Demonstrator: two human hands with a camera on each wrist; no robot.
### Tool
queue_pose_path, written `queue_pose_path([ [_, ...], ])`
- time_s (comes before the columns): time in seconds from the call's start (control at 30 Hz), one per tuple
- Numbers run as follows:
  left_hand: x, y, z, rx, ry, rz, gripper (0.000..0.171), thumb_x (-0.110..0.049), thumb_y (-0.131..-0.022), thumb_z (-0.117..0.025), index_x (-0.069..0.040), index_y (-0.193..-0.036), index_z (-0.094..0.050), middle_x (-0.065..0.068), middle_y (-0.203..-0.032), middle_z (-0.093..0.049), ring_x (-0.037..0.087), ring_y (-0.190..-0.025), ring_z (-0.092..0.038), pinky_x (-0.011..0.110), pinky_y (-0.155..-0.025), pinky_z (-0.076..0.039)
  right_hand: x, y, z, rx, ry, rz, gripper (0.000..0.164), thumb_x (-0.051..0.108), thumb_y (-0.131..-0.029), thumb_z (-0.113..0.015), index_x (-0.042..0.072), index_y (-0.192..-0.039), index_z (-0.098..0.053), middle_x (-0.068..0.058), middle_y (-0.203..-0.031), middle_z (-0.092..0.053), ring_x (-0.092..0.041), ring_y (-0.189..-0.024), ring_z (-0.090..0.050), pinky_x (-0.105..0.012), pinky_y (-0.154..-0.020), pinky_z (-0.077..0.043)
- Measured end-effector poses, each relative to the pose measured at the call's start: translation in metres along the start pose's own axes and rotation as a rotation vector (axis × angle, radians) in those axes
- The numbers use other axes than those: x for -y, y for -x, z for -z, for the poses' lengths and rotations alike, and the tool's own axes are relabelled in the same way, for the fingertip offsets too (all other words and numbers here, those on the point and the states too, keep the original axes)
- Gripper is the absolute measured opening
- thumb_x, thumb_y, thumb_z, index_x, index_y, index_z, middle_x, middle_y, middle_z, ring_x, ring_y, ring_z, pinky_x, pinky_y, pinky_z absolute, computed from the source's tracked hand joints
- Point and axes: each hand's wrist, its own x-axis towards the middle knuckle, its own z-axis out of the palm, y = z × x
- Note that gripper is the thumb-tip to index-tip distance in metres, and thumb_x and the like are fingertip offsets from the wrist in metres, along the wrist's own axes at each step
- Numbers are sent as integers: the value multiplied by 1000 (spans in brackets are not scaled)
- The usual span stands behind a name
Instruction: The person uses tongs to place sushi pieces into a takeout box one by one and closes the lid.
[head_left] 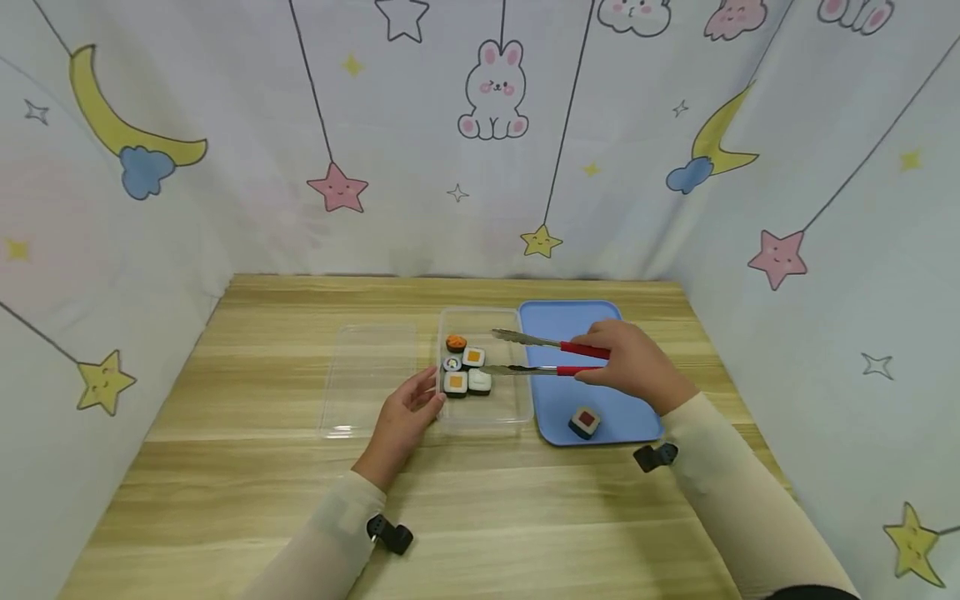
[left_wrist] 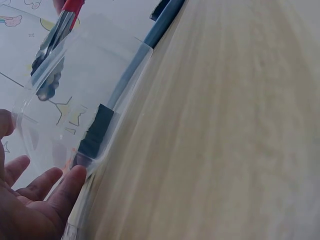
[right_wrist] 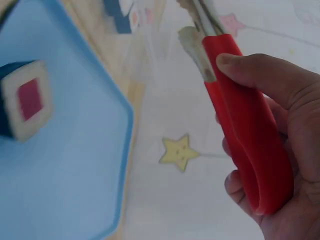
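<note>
My right hand (head_left: 633, 358) grips red-handled metal tongs (head_left: 525, 337) above the clear plastic box (head_left: 491, 421). The tongs' arms are spread with nothing between their tips; in the right wrist view the thumb lies along the red handle (right_wrist: 250, 120). Several sushi pieces sit in the box's left half, among them an orange-topped one (head_left: 456, 342) and a white-topped one (head_left: 479, 382). My left hand (head_left: 401, 425) touches the box's left wall with spread fingers (left_wrist: 70, 192). A sushi roll with a dark red centre (head_left: 585, 422) lies on the blue tray (head_left: 555, 392).
A clear plastic lid (head_left: 367, 379) lies on the wooden table (head_left: 247, 400), left of the box. The tray stands against the box's right side. A patterned white curtain (head_left: 420, 225) surrounds the table's back and sides.
</note>
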Motion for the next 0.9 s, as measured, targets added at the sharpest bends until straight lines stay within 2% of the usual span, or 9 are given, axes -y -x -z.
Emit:
queue_pose_path([
  [0.17, -1, 0, 0, -10, -6, 2, 55, -18, -99, -72, -12, -151, -54, 17, -145, -60, 33, -129, -60, 46, -109, -47, -22, 48, 0, -74, -43, -130, 49, 23, -80, -91, 9, -125, -76, -6, -107, -69, -24, -92, -62, -41, -75, -56],
  [0.27, 1, 0, -2, -15, 5, -9, 54, -17, -99, -73, -13, -150, -55, 16, -144, -61, 32, -127, -61, 45, -109, -47, -35, 83, -3, -113, -45, -200, 48, 22, -80, -91, 8, -124, -76, -8, -106, -70, -25, -90, -61, -40, -73, -56],
  [0.5, 2, 0, -3, -17, 7, 4, 54, -17, -99, -73, -13, -150, -55, 16, -144, -61, 32, -129, -60, 47, -110, -46, -51, 148, -15, -106, -79, -314, 48, 23, -80, -92, 8, -122, -77, -6, -99, -70, -22, -82, -60, -32, -65, -51],
  [0.63, 1, 0, -3, -19, 5, 0, 55, -18, -100, -72, -12, -151, -54, 18, -144, -60, 33, -130, -59, 47, -111, -45, -53, 167, -25, -108, -85, -333, 45, 22, -81, -91, 11, -122, -77, -5, -100, -72, -20, -80, -61, -30, -64, -51],
  [0.9, 1, -1, -3, -24, 15, 8, 54, -19, -99, -74, -12, -150, -56, 18, -141, -62, 32, -128, -60, 46, -111, -45, -51, 176, -35, -143, -48, -328, 42, 20, -76, -94, 10, -115, -80, -6, -103, -74, -26, -88, -67, -37, -70, -55],
])
